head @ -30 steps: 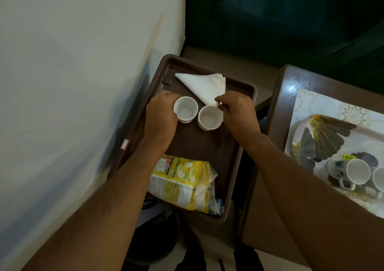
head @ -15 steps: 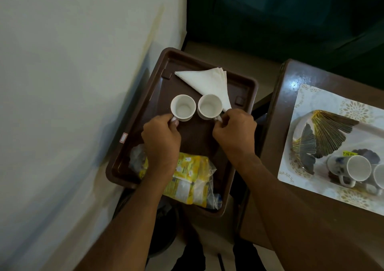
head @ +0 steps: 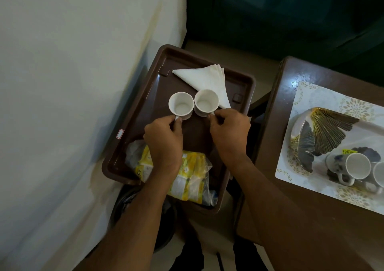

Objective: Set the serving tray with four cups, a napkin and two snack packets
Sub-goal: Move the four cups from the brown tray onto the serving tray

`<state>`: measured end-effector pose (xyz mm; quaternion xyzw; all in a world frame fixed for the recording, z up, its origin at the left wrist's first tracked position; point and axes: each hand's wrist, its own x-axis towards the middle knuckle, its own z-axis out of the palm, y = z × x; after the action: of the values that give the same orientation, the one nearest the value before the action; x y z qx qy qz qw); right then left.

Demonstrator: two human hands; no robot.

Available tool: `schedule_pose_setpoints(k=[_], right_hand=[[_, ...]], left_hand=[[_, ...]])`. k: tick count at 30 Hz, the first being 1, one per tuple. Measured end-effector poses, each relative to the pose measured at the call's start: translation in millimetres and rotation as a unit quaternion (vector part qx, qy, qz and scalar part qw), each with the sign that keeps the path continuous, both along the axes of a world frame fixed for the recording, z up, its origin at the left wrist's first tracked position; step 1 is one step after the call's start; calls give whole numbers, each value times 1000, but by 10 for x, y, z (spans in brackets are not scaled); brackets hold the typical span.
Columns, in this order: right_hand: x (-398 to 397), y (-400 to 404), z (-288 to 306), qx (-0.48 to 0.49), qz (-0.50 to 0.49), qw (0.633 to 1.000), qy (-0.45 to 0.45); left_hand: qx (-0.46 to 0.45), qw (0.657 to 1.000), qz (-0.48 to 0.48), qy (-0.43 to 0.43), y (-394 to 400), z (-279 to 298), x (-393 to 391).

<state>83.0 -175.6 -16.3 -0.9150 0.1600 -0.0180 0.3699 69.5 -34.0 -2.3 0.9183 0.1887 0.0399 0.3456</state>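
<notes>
A brown serving tray [head: 145, 96] holds a folded white napkin [head: 204, 78] at its far end. Two white cups stand upright side by side in the middle. My left hand [head: 164, 140] pinches the handle of the left cup [head: 180, 105]. My right hand [head: 229, 133] pinches the handle of the right cup [head: 206, 102], which touches the napkin's edge. Yellow snack packets [head: 191, 177] lie at the tray's near end, partly hidden under my left forearm. Two more cups [head: 353, 166] lie on their sides on the patterned mat to the right.
A white wall [head: 72, 83] runs close along the tray's left side. A dark wooden table [head: 276, 125] at the right carries a patterned mat [head: 315, 96] and a gold fan-shaped dish [head: 324, 133]. A dark round bin [head: 128, 208] sits below the tray.
Both hands drew back toward me, from around the cup bodies to the handles. The cups now stand upright, a little farther up the tray by the napkin.
</notes>
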Motion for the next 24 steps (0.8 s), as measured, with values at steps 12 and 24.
schedule_pose_setpoints(k=[12, 24], right_hand=[[-252, -745, 366, 17, -14, 995, -97], [-669, -2505, 537, -40, -77, 993, -79]], left_hand=[[14, 999, -26, -40, -740, 419, -145], [1, 991, -126, -38, -2361, 519, -379]])
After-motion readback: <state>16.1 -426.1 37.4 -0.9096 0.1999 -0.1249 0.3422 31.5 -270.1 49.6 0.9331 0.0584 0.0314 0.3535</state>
